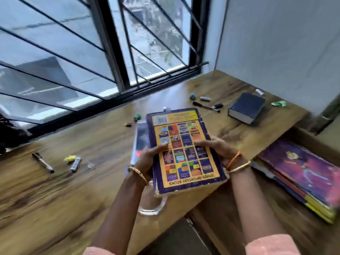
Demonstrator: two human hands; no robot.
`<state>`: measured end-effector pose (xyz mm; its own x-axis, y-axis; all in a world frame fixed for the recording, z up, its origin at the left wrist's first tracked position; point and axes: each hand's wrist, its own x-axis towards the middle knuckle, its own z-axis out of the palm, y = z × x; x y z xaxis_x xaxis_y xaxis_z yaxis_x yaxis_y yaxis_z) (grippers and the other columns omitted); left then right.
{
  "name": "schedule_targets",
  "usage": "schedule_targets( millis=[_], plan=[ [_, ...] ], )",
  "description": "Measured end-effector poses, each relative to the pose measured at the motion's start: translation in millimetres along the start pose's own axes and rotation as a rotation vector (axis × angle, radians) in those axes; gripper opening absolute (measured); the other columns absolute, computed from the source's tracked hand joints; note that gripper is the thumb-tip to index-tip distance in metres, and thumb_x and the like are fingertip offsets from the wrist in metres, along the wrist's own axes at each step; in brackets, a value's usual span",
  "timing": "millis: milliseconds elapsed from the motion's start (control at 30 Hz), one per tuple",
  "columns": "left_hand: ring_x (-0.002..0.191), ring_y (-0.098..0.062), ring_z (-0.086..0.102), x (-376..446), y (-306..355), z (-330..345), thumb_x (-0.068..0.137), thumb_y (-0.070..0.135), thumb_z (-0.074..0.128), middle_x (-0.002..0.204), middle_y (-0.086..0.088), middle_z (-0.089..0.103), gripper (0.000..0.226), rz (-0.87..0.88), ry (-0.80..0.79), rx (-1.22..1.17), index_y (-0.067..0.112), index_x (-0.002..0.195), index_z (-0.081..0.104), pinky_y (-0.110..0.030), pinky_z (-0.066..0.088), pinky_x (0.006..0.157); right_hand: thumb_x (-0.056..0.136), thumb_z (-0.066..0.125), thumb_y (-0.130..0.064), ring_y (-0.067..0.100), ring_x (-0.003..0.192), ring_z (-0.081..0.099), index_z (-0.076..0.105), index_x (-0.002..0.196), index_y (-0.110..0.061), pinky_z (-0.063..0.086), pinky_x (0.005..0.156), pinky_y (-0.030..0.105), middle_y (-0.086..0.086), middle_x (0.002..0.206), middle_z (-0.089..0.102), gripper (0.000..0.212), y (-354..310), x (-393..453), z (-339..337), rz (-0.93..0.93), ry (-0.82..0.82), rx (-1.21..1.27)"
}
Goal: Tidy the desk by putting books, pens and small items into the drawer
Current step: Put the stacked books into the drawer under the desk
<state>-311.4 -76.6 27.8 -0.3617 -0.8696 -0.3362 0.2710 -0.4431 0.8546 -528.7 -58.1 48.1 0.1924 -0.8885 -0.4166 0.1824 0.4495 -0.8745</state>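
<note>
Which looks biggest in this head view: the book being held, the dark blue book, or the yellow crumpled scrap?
1. Held book, though nearness to the camera flatters it.
2. Dark blue book.
3. Yellow scrap.

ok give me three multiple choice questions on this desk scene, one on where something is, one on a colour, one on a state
1. Where does the dark blue book lie?
A. on the desk near the wall corner
B. in the drawer
C. on the window sill

2. What colour is the border of the book held in both hands?
A. green
B. purple
C. white

3. What state is the drawer in?
A. closed
B. open with books inside
C. open with only pens inside

Answers:
1. A, it sits flat on the desk at the far right by the wall.
2. B, a purple edge frames the yellow back cover gripped by the left hand and right hand.
3. B, a stack of books lies in the drawer pulled out at the right.
</note>
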Motion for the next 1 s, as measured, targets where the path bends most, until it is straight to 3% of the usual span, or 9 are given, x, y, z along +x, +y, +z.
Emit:
schedule_targets(
  millis=[100, 167, 233, 333, 500, 633, 767, 867, 1000],
  plan=[
    [0.071, -0.023, 0.070, 6, -34, 43, 0.078, 0.013, 0.073, 0.096, -0.015, 0.071, 0.049, -0.001, 0.143, 0.138, -0.001, 0.121, 0.054, -0.036, 0.059, 0.064, 0.068, 0.078, -0.012, 0.033, 0.083, 0.069, 0.048, 0.130, -0.009, 0.058, 0.074, 0.048, 0.021, 0.112, 0.067, 0.069, 8, -30, -39, -0.036, 0.140, 0.000],
    [0.084, -0.020, 0.069, 7, -52, 67, 0.073, 0.035, 0.075, 0.110, -0.012, 0.068, 0.065, -0.016, 0.184, 0.292, 0.008, 0.126, 0.050, -0.036, 0.056, 0.071, 0.061, 0.084, -0.012, 0.031, 0.085, 0.070, 0.041, 0.136, -0.016, 0.058, 0.073, 0.044, 0.015, 0.112, 0.067, 0.087, 3, -55, -54, -0.070, 0.274, -0.061],
    [0.095, -0.017, 0.065, 5, -63, 100, 0.058, 0.070, 0.070, 0.110, -0.003, 0.067, 0.081, -0.046, 0.166, 0.313, 0.022, 0.121, 0.052, -0.038, 0.051, 0.083, 0.065, 0.083, -0.012, 0.019, 0.086, 0.069, 0.041, 0.132, -0.025, 0.058, 0.074, 0.034, 0.004, 0.107, 0.068, 0.080, -1, -78, -67, -0.192, 0.363, -0.224],
    [0.100, -0.023, 0.058, 5, -71, 134, 0.078, 0.077, 0.035, 0.105, -0.005, 0.062, 0.068, -0.150, 0.090, -0.093, 0.023, 0.114, 0.055, -0.046, 0.042, 0.096, 0.070, 0.080, -0.008, 0.001, 0.082, 0.068, 0.056, 0.108, -0.035, 0.055, 0.080, 0.026, -0.011, 0.093, 0.070, 0.052, -8, -119, -82, -0.451, 0.415, -0.415],
    [0.121, -0.039, 0.052, 9, -87, 169, 0.068, 0.088, 0.027, 0.130, -0.018, 0.054, 0.093, -0.308, -0.112, -0.310, 0.022, 0.129, 0.051, -0.055, 0.044, 0.094, 0.065, 0.078, -0.024, 0.018, 0.088, 0.069, 0.058, 0.115, -0.035, 0.055, 0.081, 0.032, 0.000, 0.096, 0.073, 0.055, 7, -160, -96, -0.681, 0.670, -0.771],
    [0.101, -0.036, 0.061, 17, -111, 193, 0.085, 0.069, 0.028, 0.115, -0.016, 0.060, 0.072, -0.342, -0.251, -0.552, 0.013, 0.120, 0.055, -0.049, 0.053, 0.078, 0.063, 0.065, -0.018, 0.020, 0.092, 0.069, 0.063, 0.115, -0.038, 0.057, 0.075, 0.036, -0.005, 0.105, 0.072, 0.056, 43, -169, -83, -0.735, 0.798, -1.130],
    [0.101, -0.050, 0.060, 30, -147, 177, 0.095, 0.055, 0.014, 0.096, -0.041, 0.062, 0.082, -0.433, -0.287, -0.697, -0.019, 0.112, 0.045, -0.055, 0.048, 0.091, 0.067, 0.063, -0.026, -0.001, 0.109, 0.056, 0.070, 0.103, -0.035, 0.029, 0.106, 0.036, -0.015, 0.107, 0.070, 0.038, 62, -191, -129, -0.808, 0.776, -1.170],
    [0.077, -0.025, 0.067, 32, -141, 195, 0.081, 0.045, 0.053, 0.069, -0.008, 0.072, 0.037, -0.299, -0.134, -0.310, 0.010, 0.088, 0.063, -0.032, 0.055, 0.072, 0.058, 0.073, -0.016, 0.000, 0.132, 0.038, 0.067, 0.106, -0.041, -0.008, 0.116, 0.031, -0.020, 0.114, 0.063, 0.055, 66, -202, -164, -0.669, 0.685, -1.212],
    [0.068, -0.027, 0.062, 33, -157, 212, 0.046, 0.017, 0.070, 0.076, -0.013, 0.060, 0.040, -0.311, -0.181, -0.266, 0.009, 0.082, 0.055, -0.033, 0.053, 0.066, 0.063, 0.059, -0.009, 0.013, 0.139, 0.025, 0.064, 0.110, -0.043, -0.007, 0.113, 0.042, -0.022, 0.126, 0.053, 0.058, 92, -198, -204, -0.533, 0.789, -1.194]
  ],
)
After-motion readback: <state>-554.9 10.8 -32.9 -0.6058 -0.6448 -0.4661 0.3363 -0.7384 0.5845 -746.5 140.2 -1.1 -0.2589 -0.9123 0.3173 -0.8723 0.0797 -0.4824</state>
